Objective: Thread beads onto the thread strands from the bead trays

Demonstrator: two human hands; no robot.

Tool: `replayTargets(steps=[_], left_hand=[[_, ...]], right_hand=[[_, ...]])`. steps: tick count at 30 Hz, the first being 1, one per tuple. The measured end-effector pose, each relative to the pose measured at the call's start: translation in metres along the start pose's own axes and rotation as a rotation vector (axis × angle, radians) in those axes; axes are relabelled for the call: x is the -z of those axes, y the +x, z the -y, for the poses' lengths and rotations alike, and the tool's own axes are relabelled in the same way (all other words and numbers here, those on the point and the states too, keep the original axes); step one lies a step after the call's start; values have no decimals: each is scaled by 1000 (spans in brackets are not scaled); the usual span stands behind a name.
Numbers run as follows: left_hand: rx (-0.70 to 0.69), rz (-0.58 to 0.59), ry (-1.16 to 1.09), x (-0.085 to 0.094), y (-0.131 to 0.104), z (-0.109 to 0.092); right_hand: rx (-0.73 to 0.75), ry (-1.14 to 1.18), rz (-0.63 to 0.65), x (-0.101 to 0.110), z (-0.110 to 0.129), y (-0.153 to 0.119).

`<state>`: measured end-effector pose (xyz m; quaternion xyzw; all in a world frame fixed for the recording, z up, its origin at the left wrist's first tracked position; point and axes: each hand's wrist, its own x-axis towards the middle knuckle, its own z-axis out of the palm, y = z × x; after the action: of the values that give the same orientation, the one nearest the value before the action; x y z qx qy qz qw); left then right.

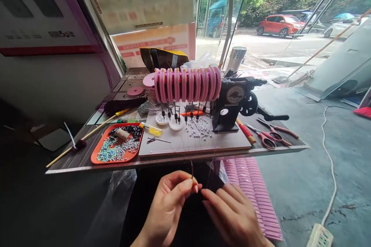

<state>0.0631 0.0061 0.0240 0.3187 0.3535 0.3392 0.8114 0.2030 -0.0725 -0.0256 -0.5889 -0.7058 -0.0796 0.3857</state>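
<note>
My left hand is below the table's front edge, thumb and index finger pinched on a thin dark strand that rises toward the board. Close to its right, my right hand has its fingers curled and pressed together; anything between its fingertips is too small to make out. Above them, pink spools sit in a row on a black hand-cranked device. Dark weights hang under the spools. Loose silvery beads lie on the pale board.
An orange tray with beads and a cork stands left. A yellow lighter lies beside it. Scissors and pliers lie right. Pink spools in plastic are below the table. A power strip is on the floor.
</note>
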Motion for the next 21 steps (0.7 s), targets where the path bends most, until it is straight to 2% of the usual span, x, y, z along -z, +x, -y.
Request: replayTargets(steps=[3,6,11,13,16,19,21], left_hand=[[38,52,-36,-9,5,2],[6,61,-20,-13,7,1],[-62,41,99,-12,10,4],[-86,24,125,-11,11,7],[-130,-81,113,-8,12,12],[-135,-199,76,-6,15,17],[-144,-228,95,-6,18,20]], right_hand=[[6,61,-18,-6,6,-8],[10,91,9,-11,3,-4],[-50,153,11,-16,0,-4],[-111,250,51,-15,0,-6],[-313,556,110,-11,1,-5],[-654,852,33,-11,1,3],[-802,953,11,-13,0,14]])
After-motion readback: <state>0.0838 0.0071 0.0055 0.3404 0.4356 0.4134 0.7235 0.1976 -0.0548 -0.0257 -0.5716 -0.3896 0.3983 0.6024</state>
